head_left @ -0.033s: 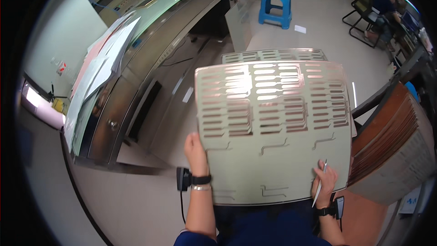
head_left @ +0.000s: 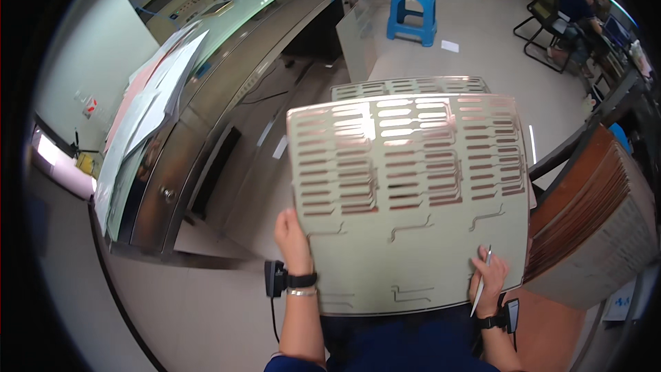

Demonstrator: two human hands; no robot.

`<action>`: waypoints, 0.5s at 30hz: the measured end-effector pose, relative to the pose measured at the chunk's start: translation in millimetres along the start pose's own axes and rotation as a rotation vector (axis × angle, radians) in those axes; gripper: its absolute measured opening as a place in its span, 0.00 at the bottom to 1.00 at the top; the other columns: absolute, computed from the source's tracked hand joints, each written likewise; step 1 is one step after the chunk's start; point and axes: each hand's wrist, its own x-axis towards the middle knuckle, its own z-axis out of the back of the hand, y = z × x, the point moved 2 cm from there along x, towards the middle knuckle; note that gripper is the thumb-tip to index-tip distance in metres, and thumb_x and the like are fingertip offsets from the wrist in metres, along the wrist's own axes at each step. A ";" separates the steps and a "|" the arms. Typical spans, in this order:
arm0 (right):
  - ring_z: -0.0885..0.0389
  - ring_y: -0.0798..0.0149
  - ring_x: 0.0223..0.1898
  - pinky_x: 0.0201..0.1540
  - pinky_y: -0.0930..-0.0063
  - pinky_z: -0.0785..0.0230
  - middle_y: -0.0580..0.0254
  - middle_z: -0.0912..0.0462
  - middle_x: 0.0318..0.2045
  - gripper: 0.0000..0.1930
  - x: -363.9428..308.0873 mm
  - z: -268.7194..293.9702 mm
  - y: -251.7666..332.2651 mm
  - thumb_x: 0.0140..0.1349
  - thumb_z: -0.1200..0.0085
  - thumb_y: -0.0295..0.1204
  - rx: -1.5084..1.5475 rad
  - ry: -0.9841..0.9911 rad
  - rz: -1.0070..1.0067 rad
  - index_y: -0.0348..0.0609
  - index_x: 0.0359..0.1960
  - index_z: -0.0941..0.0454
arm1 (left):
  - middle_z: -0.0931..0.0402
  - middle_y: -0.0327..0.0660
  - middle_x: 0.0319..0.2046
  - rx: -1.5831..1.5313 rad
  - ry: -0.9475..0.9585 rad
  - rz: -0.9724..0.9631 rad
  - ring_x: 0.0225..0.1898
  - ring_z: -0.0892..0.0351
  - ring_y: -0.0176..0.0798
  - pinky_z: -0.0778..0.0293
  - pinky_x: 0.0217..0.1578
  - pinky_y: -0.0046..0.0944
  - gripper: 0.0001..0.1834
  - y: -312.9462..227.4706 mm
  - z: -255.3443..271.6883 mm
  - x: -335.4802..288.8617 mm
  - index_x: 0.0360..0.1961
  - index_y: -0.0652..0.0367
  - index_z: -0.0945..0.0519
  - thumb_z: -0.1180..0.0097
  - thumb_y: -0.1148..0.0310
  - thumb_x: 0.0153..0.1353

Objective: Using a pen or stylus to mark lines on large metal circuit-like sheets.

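Note:
A large pale green circuit panel (head_left: 358, 255) with rows of copper traces is tilted up in front of me. My left hand (head_left: 293, 242) is closed on its left edge, with the fingers behind the panel hidden. Over the panel's lower right corner, my right hand (head_left: 491, 281) holds a slim white pen-shaped tool (head_left: 476, 297) with a metal tip pointing away from me. Whether this hand also touches the panel, I cannot tell. A second similar panel (head_left: 406, 85) shows just beyond the far edge of the first.
Many panels (head_left: 595, 255) stand stacked at the right. On the left is a glass-topped bench (head_left: 275, 3) with loose papers (head_left: 155, 93) at its near end. Farther off are a blue stool (head_left: 413, 17), a chair (head_left: 546, 7) and a seated person (head_left: 577, 14).
The panel and both my hands appear slightly farther left and lower, while the background also shifts a little. Both grips stay the same.

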 end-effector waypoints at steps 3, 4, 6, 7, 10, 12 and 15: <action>0.22 0.51 0.51 0.55 0.58 0.36 0.50 0.18 0.48 0.14 0.7 1.0 -2.0 0.55 0.49 0.16 0.110 0.013 -0.023 0.45 0.42 0.22 | 0.27 0.33 0.28 -0.044 -0.015 0.041 0.31 0.34 0.25 0.34 0.35 0.29 0.16 -5.9 12.1 -13.8 0.32 0.63 0.26 0.57 0.63 0.73; 0.22 0.51 0.51 0.55 0.58 0.36 0.50 0.18 0.48 0.14 2.6 1.2 -7.5 0.55 0.49 0.16 0.102 0.017 -0.020 0.45 0.42 0.22 | 0.27 0.33 0.28 -0.050 -0.015 0.049 0.31 0.34 0.25 0.34 0.35 0.29 0.16 -3.5 13.1 -15.9 0.32 0.63 0.26 0.57 0.63 0.73; 0.22 0.50 0.51 0.56 0.58 0.34 0.47 0.18 0.47 0.13 9.7 4.9 -29.9 0.58 0.49 0.16 0.138 -0.142 -0.124 0.44 0.43 0.23 | 0.25 0.33 0.30 -0.082 -0.025 0.089 0.32 0.33 0.25 0.33 0.36 0.29 0.16 -3.7 12.4 -20.5 0.33 0.63 0.25 0.57 0.63 0.74; 0.23 0.51 0.53 0.59 0.59 0.35 0.45 0.20 0.50 0.11 16.5 7.1 -43.2 0.62 0.52 0.18 0.044 -0.167 -0.172 0.42 0.45 0.23 | 0.25 0.34 0.30 -0.108 -0.043 0.107 0.33 0.32 0.25 0.32 0.37 0.29 0.16 -3.7 12.5 -20.8 0.34 0.63 0.24 0.57 0.63 0.74; 0.24 0.53 0.55 0.61 0.63 0.37 0.46 0.22 0.54 0.13 53.7 13.7 -75.5 0.66 0.54 0.21 0.179 -0.319 -0.372 0.38 0.51 0.25 | 0.25 0.33 0.31 -0.120 -0.053 0.111 0.33 0.31 0.25 0.32 0.38 0.29 0.16 -0.1 15.2 -19.0 0.34 0.63 0.24 0.57 0.63 0.73; 0.26 0.54 0.57 0.62 0.65 0.38 0.46 0.24 0.56 0.15 80.2 25.9 -90.5 0.69 0.57 0.24 0.157 -0.329 -0.402 0.35 0.55 0.27 | 0.25 0.33 0.31 -0.117 -0.052 0.111 0.33 0.31 0.25 0.32 0.38 0.29 0.16 -2.6 12.1 -19.7 0.33 0.63 0.24 0.57 0.63 0.73; 0.24 0.60 0.53 0.58 0.70 0.36 0.50 0.22 0.52 0.17 100.3 21.1 -116.6 0.71 0.56 0.29 0.391 -0.288 -0.485 0.32 0.56 0.28 | 0.25 0.33 0.30 -0.124 -0.060 0.104 0.33 0.31 0.25 0.32 0.38 0.29 0.16 1.2 16.2 -20.5 0.33 0.63 0.24 0.56 0.64 0.73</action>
